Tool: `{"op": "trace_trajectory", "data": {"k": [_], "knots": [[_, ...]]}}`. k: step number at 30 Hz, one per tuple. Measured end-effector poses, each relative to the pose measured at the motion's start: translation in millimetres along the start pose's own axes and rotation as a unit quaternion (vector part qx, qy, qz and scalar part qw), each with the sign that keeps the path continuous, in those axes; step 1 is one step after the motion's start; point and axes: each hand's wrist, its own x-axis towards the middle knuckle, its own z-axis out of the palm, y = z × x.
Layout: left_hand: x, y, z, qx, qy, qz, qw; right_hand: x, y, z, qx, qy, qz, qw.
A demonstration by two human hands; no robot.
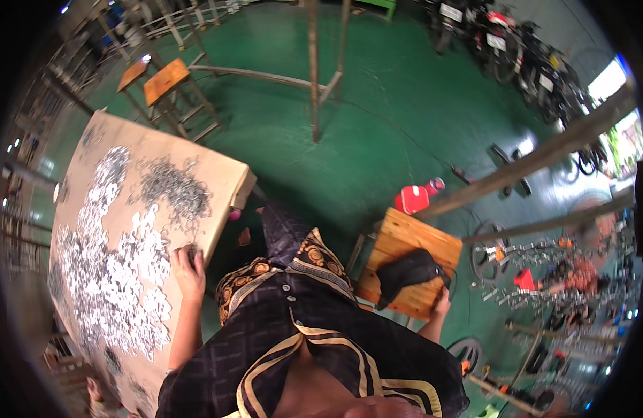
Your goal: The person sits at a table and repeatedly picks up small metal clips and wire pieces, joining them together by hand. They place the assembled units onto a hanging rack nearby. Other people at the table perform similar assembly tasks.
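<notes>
My left hand [189, 273] rests at the right edge of a table covered in brown board [220, 177]. Its fingers are apart and slightly bent, and the fingertips are close to some thin dark loops. Many small shiny flat metal pieces [119, 279] cover the middle of the board, and a heap of dark wire-like loops [175, 189] lies beyond my hand. On the other side, my right hand [441, 306] is closed on the edge of a wooden stool [398, 240], its fingers partly hidden. A black cloth-like thing [408, 275] lies on the stool beside that hand.
A red container [413, 199] stands on the green floor [265, 42] behind the stool. Two wooden stools [166, 80] and a metal frame [314, 76] are farther off. Motorbikes [502, 45] line the far right. Metal parts [544, 268] crowd the right side.
</notes>
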Motion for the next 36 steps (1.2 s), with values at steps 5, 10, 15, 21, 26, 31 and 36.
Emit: {"op": "trace_trajectory", "data": {"k": [5,10,15,21,26,31,36], "knots": [[-1.1,4.3,1.1,-0.002,0.014,-0.041,0.999,5.2,-7.8,-2.8,-0.071,-0.010,-0.029,0.997],[-7.0,-5.5,-4.4,-0.075,0.075,-0.069,0.992,-11.6,-54.6,50.9,-0.222,0.027,-0.094,0.970],[-16.1,-11.9,-18.1,-0.124,0.135,-0.146,0.972,-42.3,-110.3,101.2,-0.332,0.083,-0.169,0.924],[-12.9,-21.3,-26.2,-0.079,0.102,-0.101,0.987,-69.8,-139.6,142.2,-0.404,0.114,-0.207,0.884],[5.1,-19.0,-26.4,-0.022,0.037,-0.049,0.998,-91.4,-147.0,161.2,-0.434,0.133,-0.218,0.864],[20.3,-23.0,-24.0,0.044,-0.054,-0.014,0.997,-108.5,-147.6,161.1,-0.458,0.163,-0.212,0.848],[32.5,-15.7,-19.0,0.002,-0.033,0.013,0.999,-130.7,-154.7,166.7,-0.492,0.198,-0.217,0.819]]}}
